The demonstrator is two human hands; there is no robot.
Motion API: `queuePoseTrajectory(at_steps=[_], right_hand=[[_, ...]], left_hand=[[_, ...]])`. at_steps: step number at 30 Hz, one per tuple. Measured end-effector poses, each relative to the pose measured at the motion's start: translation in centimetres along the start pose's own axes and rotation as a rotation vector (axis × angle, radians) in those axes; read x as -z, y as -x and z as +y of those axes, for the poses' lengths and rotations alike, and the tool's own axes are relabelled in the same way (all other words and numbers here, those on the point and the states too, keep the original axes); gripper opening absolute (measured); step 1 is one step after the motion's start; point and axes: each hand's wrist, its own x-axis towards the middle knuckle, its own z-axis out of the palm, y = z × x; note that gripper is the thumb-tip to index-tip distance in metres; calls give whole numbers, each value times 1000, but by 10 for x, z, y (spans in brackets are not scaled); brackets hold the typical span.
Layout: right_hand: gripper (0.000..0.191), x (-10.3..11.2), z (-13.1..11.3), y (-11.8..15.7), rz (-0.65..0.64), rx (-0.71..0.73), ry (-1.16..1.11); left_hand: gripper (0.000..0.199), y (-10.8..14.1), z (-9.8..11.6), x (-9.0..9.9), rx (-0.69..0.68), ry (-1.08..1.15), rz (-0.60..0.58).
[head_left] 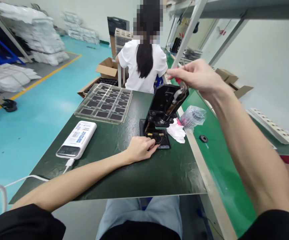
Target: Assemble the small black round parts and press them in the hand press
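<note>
Left hand [139,150]: half-curled, fingertips [152,142] placed on a round black part [157,137]; no firm grip can be told.

Jig: a black hinged jig [162,103] is set on a dark green mat [134,180], its lid raised.

Right hand [197,78]: clenched in a pinch on a small red item [177,79], held above the jig.

Tray: a clear compartmented tray [104,103] is laid farther along the mat.

Red item [177,80] half-hidden by right hand [197,78], power bank [76,139] print too small

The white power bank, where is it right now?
In the head view, the white power bank lies on the dark green mat left of the person's left hand, just below the clear plastic tray.
</note>
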Motion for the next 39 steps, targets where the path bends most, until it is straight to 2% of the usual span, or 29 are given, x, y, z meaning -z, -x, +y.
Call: queuePoseTrajectory(at_steps=[1,4,5,6,8,11,13,16,18,20,21,24,25,27,29,31,32,33,36,39], right_hand=[[50,-2,-8,12,110,54,27],[31,-22,-18,63,645,312,117],[24,-33,-16,80,765,371,151],[18,-45,-11,95,856,426,183],[15,-68,2,116,924,475,260],[20,-90,21,129,853,377,293],[21,-90,27,131,756,312,282],[18,-75,22,130,663,384,272],[19,-57,9,123,695,431,209],[26,-38,-11,104,716,375,115],[36,-28,-22,89,691,308,73],[97,-9,-38,34,356,46,27],[99,-6,-35,19,267,-37,22],[82,-9,-18,6,305,-89,-13],[60,-25,5,23,465,-131,-12],[43,-51,24,63,652,-192,21],[40,-67,30,87,669,-224,51],[38,-82,34,110,609,-229,86],[46,-120,34,158,256,-183,237],[70,-139,28,165,9,-174,431]], left_hand=[[39,0,1,0,-7,-11,-5],[40,1,3,1,-27,-41,-11],[42,1,3,1,-36,-52,-12],[44,2,4,1,-46,-65,-11],[47,2,4,0,-65,-93,-8],[48,3,4,-1,-88,-134,7],[48,4,5,-1,-110,-156,20],[46,4,4,-1,-136,-184,37],[46,4,3,0,-142,-201,43],[47,4,1,2,-149,-216,48],[47,4,1,3,-155,-222,51],[46,3,-2,6,-188,-240,81],[47,2,-4,7,-204,-253,102],[48,0,-7,10,-245,-310,177],[49,-2,-10,12,-299,-337,222],[46,-4,-13,14,-360,-327,267],[44,-4,-14,15,-406,-300,278],[41,-3,-14,15,-467,-256,263],[35,-2,-12,17,-691,-90,136],[35,-2,-11,17,-767,-16,78]])
